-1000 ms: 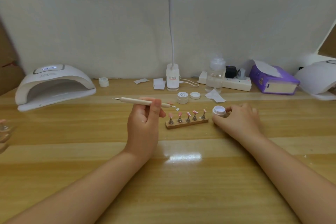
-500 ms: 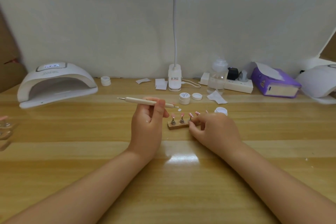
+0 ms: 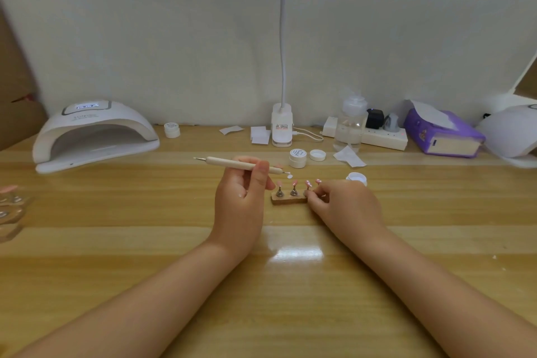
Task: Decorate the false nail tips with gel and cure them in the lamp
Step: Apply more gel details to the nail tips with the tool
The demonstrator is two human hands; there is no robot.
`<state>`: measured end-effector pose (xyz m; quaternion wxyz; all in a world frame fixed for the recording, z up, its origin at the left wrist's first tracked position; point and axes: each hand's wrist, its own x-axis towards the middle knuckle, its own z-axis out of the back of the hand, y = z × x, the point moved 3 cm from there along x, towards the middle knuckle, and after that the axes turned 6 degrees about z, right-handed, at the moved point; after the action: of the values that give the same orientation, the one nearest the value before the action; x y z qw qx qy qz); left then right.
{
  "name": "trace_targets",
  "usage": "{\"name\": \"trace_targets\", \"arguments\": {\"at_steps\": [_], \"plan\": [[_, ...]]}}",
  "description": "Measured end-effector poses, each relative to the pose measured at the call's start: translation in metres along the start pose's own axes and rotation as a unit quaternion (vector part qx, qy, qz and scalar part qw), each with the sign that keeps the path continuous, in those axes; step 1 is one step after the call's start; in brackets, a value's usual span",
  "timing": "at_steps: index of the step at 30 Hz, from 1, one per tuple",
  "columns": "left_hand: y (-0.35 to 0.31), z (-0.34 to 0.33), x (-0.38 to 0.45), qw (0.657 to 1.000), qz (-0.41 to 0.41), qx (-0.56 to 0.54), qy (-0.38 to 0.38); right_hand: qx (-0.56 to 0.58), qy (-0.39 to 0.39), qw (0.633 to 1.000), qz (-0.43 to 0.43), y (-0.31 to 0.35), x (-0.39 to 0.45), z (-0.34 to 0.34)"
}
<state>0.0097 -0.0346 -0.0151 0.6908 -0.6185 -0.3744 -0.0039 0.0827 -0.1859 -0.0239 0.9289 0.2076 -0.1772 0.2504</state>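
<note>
The wooden holder [image 3: 289,200] with the pink nail tips [image 3: 294,183] stands on the table, its long axis running left to right. The left hand [image 3: 241,200] is just left of the holder and grips a dotting pen [image 3: 241,164], whose tip carries a white blob a little above the leftmost tips. The pen lies almost parallel to the holder. The right hand [image 3: 343,205] holds the right end of the holder with curled fingers. The left hand seems ready to decorate.
</note>
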Motion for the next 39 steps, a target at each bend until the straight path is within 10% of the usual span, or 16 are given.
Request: {"name": "trace_targets", "arguments": {"at_steps": [15, 39], "plan": [[0.001, 0.0, 0.0, 1.0, 0.002, 0.0, 0.0, -0.047, 0.031, 0.99, 0.132, 0.014, -0.004, -0.009], [-0.001, -0.001, 0.001, 1.0, 0.008, -0.006, 0.004, -0.041, 0.0, 0.993, 0.115, 0.022, -0.006, -0.005]]}}
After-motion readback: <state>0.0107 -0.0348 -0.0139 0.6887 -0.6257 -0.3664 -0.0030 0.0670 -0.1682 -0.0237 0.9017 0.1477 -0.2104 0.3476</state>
